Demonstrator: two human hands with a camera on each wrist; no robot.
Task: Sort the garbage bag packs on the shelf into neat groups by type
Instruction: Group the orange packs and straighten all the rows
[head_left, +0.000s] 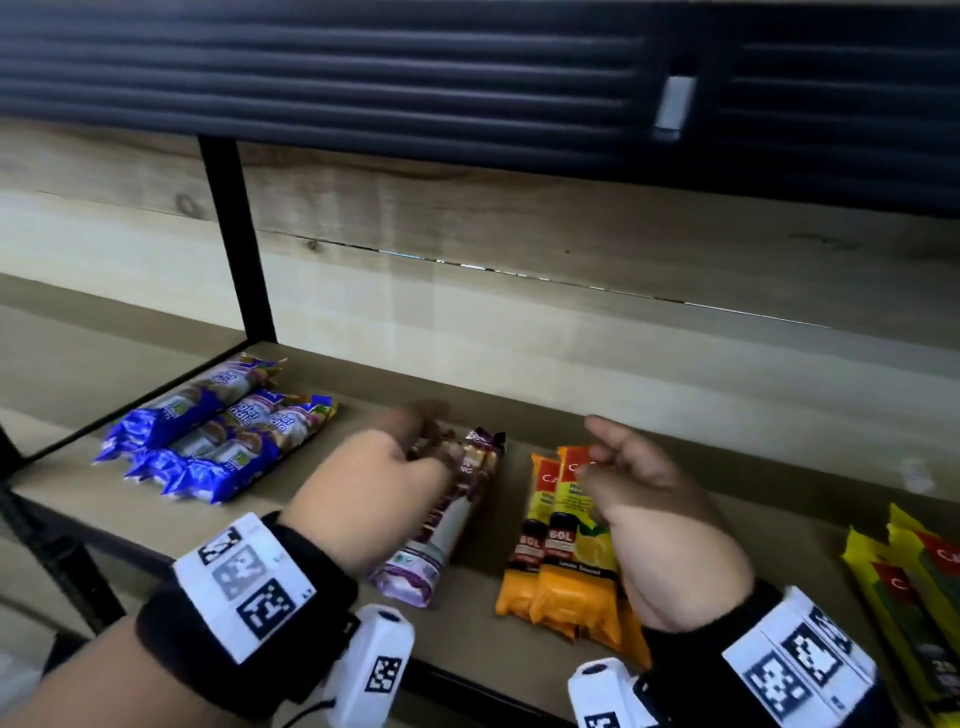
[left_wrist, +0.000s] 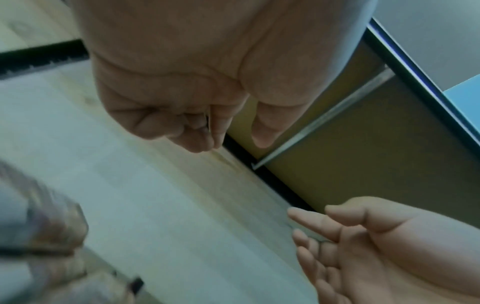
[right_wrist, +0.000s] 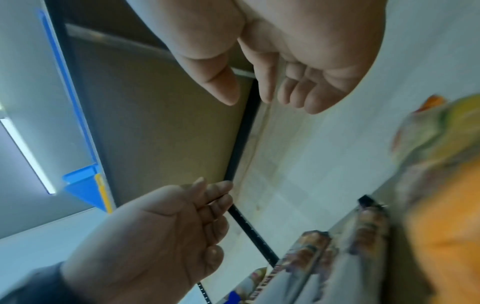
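Wooden shelf (head_left: 519, 415) carries blue packs (head_left: 208, 441) at left, purple packs (head_left: 441, 525) mid-shelf and orange packs (head_left: 566, 545) beside them. Left hand (head_left: 374, 493) hovers over the purple ones, fingers loosely curled (empty); right hand (head_left: 654, 499) likewise, above the orange.

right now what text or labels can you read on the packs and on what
"60L" on the dark band of the orange packs
"CA", cut off by the right hand, on their red top panel
"NG", partly hidden, on the purple packs
Blue packs: large white lettering, too blurred to read
Yellow-green packs: a lone "C", the rest unreadable
Wrist bands: square code markers, no words
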